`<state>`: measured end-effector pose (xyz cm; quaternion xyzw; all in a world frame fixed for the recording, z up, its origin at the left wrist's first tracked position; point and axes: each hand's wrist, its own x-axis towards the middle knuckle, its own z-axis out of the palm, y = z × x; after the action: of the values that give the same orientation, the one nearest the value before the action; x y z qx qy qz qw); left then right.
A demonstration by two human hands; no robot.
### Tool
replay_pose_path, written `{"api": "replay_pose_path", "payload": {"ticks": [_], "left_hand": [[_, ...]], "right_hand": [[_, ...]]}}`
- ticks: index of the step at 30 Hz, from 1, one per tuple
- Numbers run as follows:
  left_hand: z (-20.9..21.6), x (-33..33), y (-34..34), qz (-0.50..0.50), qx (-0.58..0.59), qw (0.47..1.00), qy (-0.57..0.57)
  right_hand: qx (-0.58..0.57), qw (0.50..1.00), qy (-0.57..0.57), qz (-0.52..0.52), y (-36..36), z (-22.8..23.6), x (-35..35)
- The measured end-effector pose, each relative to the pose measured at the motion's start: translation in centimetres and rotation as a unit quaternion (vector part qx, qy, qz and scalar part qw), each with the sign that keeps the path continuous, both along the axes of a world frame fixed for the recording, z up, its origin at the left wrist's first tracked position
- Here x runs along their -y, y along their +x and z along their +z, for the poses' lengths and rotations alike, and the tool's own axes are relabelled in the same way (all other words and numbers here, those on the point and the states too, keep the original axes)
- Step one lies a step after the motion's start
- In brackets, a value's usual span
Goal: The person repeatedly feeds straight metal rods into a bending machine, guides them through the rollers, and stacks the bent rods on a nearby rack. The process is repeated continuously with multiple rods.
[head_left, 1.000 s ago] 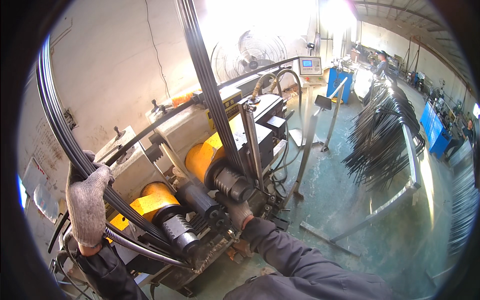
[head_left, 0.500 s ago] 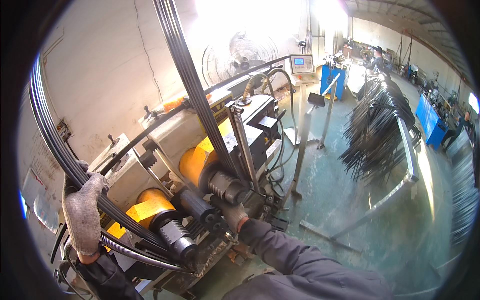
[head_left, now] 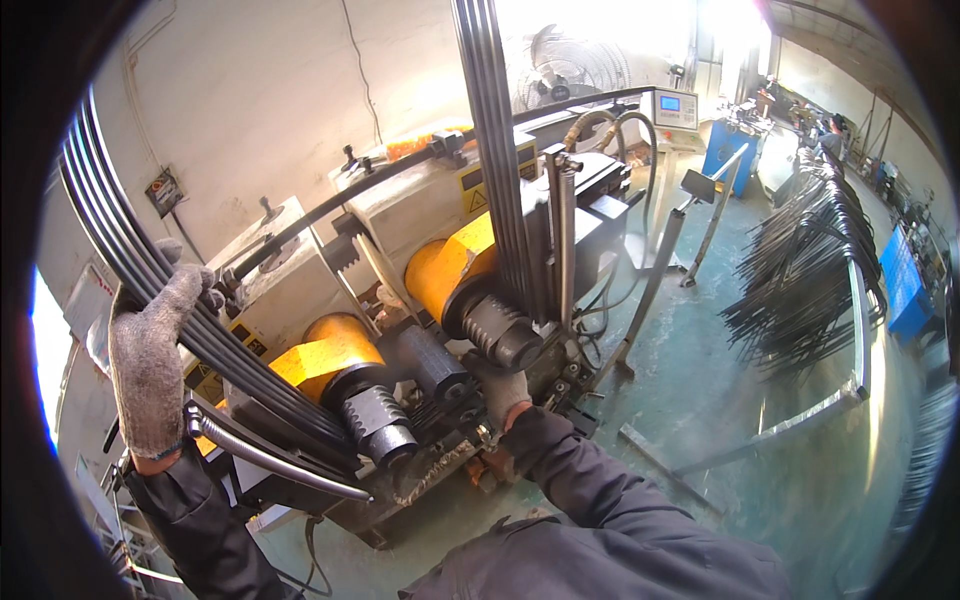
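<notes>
Dk grey jacket [head_left: 520, 565] w/ long wrinkled slvs [head_left: 590, 475], lt grey-beige knit gloves [head_left: 148, 375]

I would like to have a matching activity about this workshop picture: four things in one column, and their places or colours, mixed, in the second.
Column one
1. Left gloved hand
2. Right gloved hand
3. Control box
4. Pile of thin dark rods

Column two
A. draped over a metal rack at the right
B. just below the right ribbed cylinder in the picture
C. pale, with a blue screen
D. gripping a bundle of bent black rods

Right pairs: 1-D, 2-B, 3-C, 4-A
</notes>
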<state>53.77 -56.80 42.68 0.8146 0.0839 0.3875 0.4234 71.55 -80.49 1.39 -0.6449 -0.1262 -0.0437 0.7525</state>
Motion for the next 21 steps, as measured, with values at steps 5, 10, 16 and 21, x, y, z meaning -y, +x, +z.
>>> {"api": "replay_pose_path", "payload": {"ticks": [5,10,16,21], "left_hand": [[-0.4,0.1,-0.8,-0.024,-0.019,0.999,-0.012],[-0.3,-0.7,-1.3,-0.071,-0.049,0.995,-0.049],[-0.4,-1.1,-1.3,-0.056,-0.059,0.997,-0.015],[-0.4,-0.8,-1.2,-0.002,-0.066,0.997,0.028]], "right_hand": [[0.005,0.998,0.055,-0.001,-0.2,-0.1,0.1],[0.019,0.999,0.031,-0.015,-0.3,-0.5,-0.3],[0.04,0.998,-0.037,0.009,-0.1,-0.9,0.1],[0.046,0.997,-0.067,0.009,-0.3,-0.5,0.5]]}}
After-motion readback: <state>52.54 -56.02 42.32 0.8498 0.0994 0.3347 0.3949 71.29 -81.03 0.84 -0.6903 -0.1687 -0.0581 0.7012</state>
